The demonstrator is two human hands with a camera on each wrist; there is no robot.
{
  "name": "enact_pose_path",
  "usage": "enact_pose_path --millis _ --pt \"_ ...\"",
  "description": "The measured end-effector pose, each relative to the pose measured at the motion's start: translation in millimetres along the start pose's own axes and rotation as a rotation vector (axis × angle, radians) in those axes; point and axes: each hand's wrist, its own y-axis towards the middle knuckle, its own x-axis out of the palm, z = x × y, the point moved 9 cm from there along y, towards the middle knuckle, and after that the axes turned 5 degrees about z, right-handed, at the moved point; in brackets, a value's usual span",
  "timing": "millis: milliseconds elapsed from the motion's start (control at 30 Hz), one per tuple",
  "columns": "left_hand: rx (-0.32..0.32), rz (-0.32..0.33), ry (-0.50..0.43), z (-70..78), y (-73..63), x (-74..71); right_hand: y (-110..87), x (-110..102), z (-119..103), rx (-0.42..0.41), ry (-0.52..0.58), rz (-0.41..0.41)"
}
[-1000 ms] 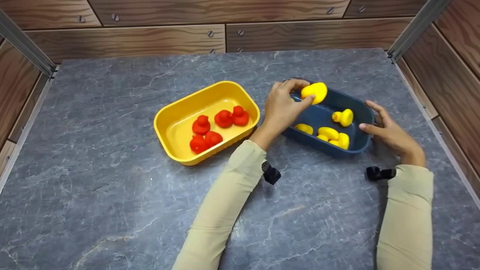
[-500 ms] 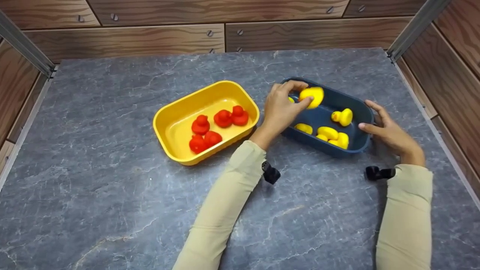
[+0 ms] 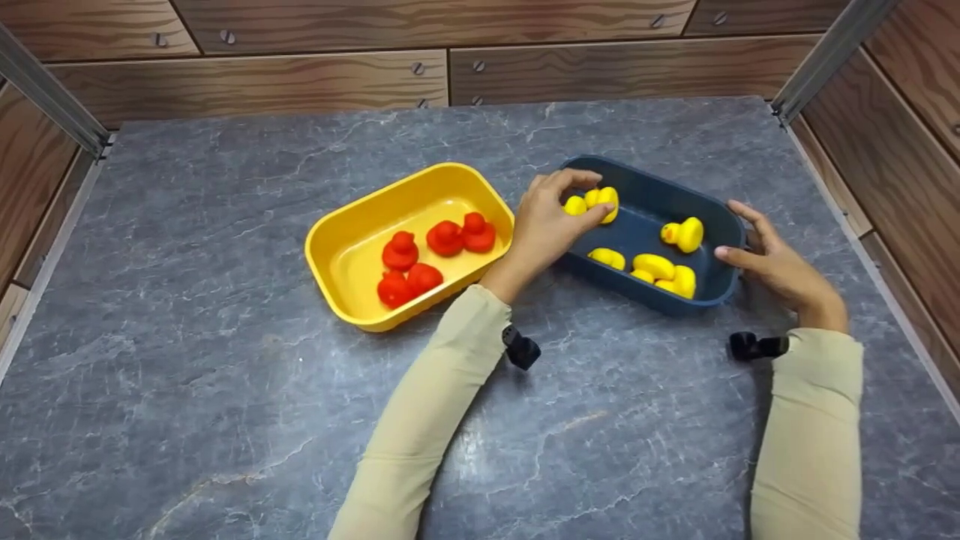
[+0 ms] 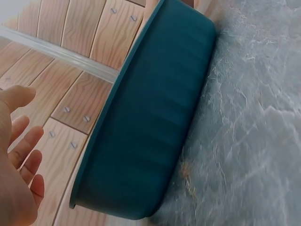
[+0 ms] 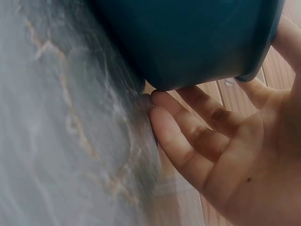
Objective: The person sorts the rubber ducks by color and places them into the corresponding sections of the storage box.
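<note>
In the head view my left hand point(image 3: 544, 225) is over the left end of the dark blue bin point(image 3: 664, 175), thumb and fingers spread apart. Just beyond its fingertips a yellow rubber duck point(image 3: 608, 204) lies in the bin, beside another yellow duck point(image 3: 575, 206) partly covered by the hand. The left wrist view shows this hand point(image 4: 21, 155) with nothing in it, above the bin's side. My right hand point(image 3: 784, 266) holds the bin's right end, thumb over the rim and fingers against the outer wall, as the right wrist view point(image 5: 235, 141) also shows.
More yellow ducks point(image 3: 655, 267) lie along the bin's near side, and one point(image 3: 684, 235) lies near its right end. To the left stands a yellow bin point(image 3: 352, 214) with several red rubber ducks point(image 3: 401, 251). Wood-patterned panels point(image 3: 315, 82) border the grey marbled table point(image 3: 225, 375).
My left hand has lowered the yellow duck into the dark blue bin, let go of it and drawn slightly left. The right hand has stayed at the bin's right end.
</note>
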Motion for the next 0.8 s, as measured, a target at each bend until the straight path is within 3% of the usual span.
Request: enact_pose_path --millis 233,400,533,800 --pt "0.022 -0.014 -0.034 2.3 -9.0 -14.0 -0.5 -1 2 0.018 -0.012 0.009" --pt "0.059 -0.028 0.005 1.1 -16.7 -26.8 0.2 0 1 0.015 -0.012 0.006" --pt "0.052 -0.059 0.041 -4.2 -22.8 -36.3 -0.3 2 -2 -0.011 0.028 -0.006" --pt "0.024 -0.08 0.015 -9.3 -35.4 -56.3 -1.4 3 -4 -0.035 0.105 -0.027"
